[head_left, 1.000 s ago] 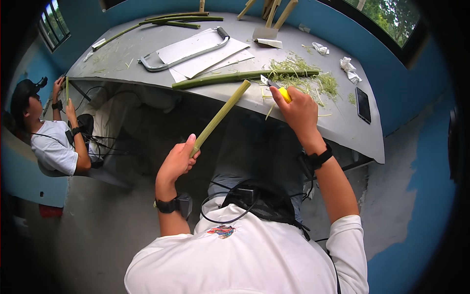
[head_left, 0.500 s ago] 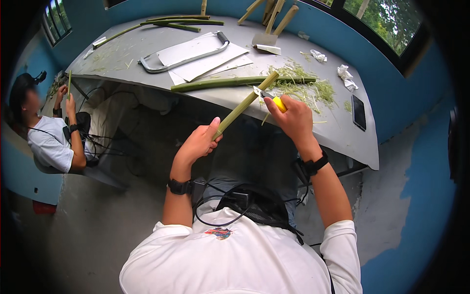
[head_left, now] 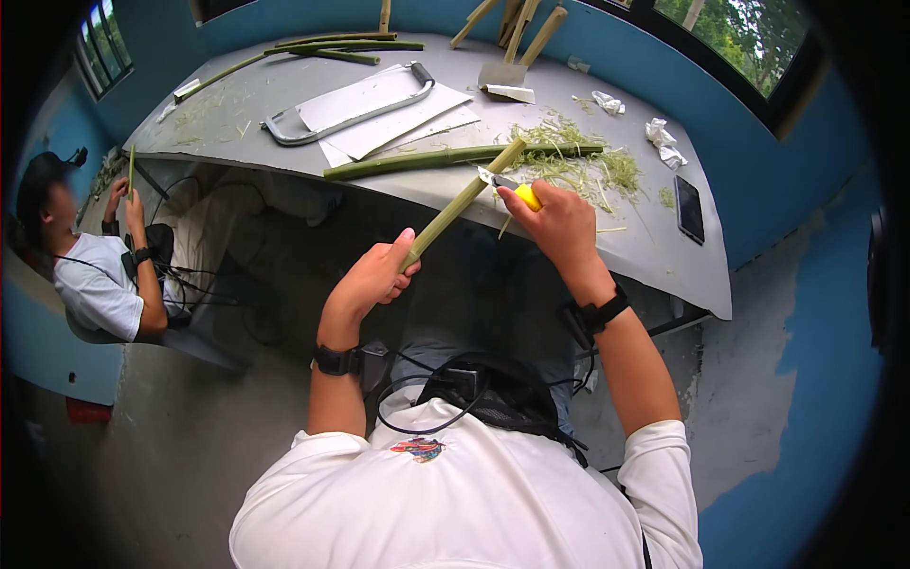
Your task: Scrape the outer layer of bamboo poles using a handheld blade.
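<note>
My left hand (head_left: 370, 277) is closed round the lower end of a pale green, scraped bamboo stick (head_left: 453, 214). The stick slants up and to the right, its far end over the table's front edge. In my right hand (head_left: 559, 223) is a yellow-handled utility knife (head_left: 527, 197), its blade against the stick near the upper end. Just behind the stick a darker green bamboo pole (head_left: 417, 163) lies along the table. Thin green shavings (head_left: 597, 171) are heaped beyond my right hand.
On the grey table (head_left: 227, 104) lie a hacksaw (head_left: 353, 121) on white sheets (head_left: 398, 128), more bamboo poles (head_left: 341, 45), a phone (head_left: 690, 211) and crumpled tissues (head_left: 665, 142). Bamboo sticks (head_left: 542, 36) lean at the back wall. A seated person (head_left: 100, 275) at the left holds a thin stick.
Both hands, with the stick and knife, have shifted slightly left in the picture, as has the table. The knife blade stays at the stick's upper part.
</note>
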Demonstrator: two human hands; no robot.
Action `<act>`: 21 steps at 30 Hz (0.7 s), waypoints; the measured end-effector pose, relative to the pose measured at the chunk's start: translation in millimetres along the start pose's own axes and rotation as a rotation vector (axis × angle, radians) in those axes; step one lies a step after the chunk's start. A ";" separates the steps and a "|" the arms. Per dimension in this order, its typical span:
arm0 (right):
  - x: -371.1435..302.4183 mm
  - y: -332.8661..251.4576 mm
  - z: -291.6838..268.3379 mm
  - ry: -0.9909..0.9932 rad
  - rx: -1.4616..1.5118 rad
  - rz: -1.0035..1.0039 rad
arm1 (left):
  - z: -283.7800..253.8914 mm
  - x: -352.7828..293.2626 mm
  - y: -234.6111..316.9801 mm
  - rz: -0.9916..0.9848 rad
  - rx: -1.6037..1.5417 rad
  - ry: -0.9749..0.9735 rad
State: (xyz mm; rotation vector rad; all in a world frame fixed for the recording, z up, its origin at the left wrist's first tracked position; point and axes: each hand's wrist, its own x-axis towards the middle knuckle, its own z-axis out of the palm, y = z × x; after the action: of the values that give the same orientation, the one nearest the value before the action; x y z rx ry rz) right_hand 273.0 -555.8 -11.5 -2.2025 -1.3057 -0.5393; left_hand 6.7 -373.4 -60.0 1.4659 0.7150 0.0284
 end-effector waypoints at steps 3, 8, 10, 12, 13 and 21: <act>-1.7 -1.4 -1.0 0.038 -0.014 -0.019 | 3.5 -2.9 1.3 -0.015 0.001 0.034; -3.2 0.3 1.1 0.065 -0.013 0.027 | -2.3 -18.0 -3.9 -0.049 -0.006 0.013; -4.6 -1.1 0.7 0.069 -0.006 0.036 | -4.6 -24.3 -6.5 -0.070 -0.003 0.018; -5.5 -2.6 -1.0 0.071 -0.010 0.046 | -9.2 -30.2 -10.2 -0.091 0.009 0.022; -4.4 -1.9 -1.6 0.078 -0.013 0.049 | -10.5 -32.9 -11.0 -0.095 0.010 0.025; -7.1 1.9 -3.2 0.082 -0.015 0.065 | -9.5 -49.2 -19.2 -0.120 0.000 0.026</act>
State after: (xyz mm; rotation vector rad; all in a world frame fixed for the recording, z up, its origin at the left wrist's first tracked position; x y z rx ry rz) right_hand 271.2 -563.4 -13.5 -2.2030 -1.1869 -0.6102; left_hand -44.5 -389.0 -56.0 1.4229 0.8235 -0.0449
